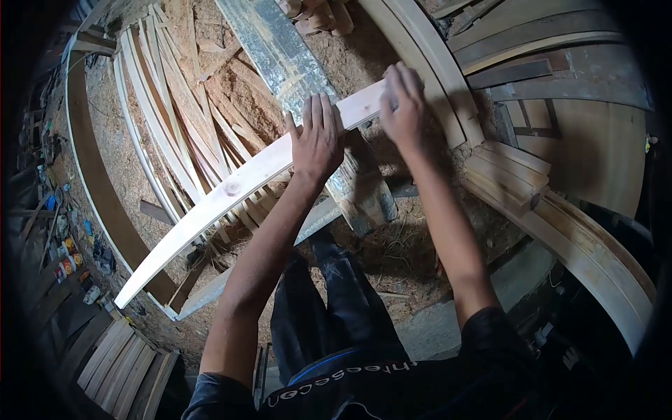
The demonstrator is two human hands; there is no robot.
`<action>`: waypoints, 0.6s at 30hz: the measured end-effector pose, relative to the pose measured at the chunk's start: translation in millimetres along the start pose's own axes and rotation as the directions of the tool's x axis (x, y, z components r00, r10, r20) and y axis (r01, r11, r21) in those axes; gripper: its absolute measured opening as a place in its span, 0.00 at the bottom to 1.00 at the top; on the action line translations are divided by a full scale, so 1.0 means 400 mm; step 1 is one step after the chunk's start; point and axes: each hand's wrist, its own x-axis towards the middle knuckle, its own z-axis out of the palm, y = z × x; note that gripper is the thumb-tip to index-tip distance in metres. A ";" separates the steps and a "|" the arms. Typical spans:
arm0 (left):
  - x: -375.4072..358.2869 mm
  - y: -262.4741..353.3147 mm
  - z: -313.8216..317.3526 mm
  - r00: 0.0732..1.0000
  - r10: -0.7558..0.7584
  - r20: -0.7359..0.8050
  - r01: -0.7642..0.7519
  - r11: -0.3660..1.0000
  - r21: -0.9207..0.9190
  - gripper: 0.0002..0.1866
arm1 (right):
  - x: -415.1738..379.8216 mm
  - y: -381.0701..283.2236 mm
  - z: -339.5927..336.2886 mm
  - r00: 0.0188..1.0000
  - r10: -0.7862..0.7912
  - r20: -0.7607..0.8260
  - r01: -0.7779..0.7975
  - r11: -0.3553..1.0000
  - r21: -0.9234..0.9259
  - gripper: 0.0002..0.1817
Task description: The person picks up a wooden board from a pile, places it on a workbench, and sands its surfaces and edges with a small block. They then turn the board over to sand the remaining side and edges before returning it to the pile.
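Note:
A long pale wooden board (269, 159) lies slantwise across a worn, paint-spotted beam (287, 66); its near-left end reaches out over the floor. My left hand (318, 140) is pressed on top of the board near the beam, fingers stretched out side by side. At the board's right end is my right hand (404, 105), slightly blurred, with its fingers curled and closed. Whether it grips the board itself or a small thing against it is hidden by the fingers. A dark knot (232, 188) shows in the board's surface.
Thin wood strips (157, 112) lie on sawdust at the left, inside a long curved plank frame (87, 140). Curved boards (420, 52) stand to the upper right. Stacked wood blocks (507, 171) sit at the right. More boards (122, 367) lie at lower left.

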 end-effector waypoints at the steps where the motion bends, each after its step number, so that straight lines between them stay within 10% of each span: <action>1: 0.005 0.004 -0.004 1.000 0.002 0.002 -0.002 1.000 0.009 0.49 | 0.010 0.022 -0.002 1.000 0.006 -0.001 -0.006 1.000 -0.005 0.26; 6: 0.032 0.035 -0.015 1.000 -0.005 -0.024 0.003 0.998 -0.067 0.49 | -0.002 -0.016 0.002 0.995 0.099 -0.010 -0.099 0.992 -0.076 0.30; 11: 0.025 -0.011 -0.022 0.997 0.043 -0.060 -0.054 0.981 -0.189 0.52 | -0.041 -0.106 -0.002 0.964 -0.183 0.195 0.154 0.976 0.154 0.24; 18: -0.118 -0.233 -0.083 0.987 0.095 0.128 -0.064 0.973 -0.223 0.52 | 0.078 0.080 0.015 0.989 0.065 -0.133 -0.098 0.962 -0.257 0.20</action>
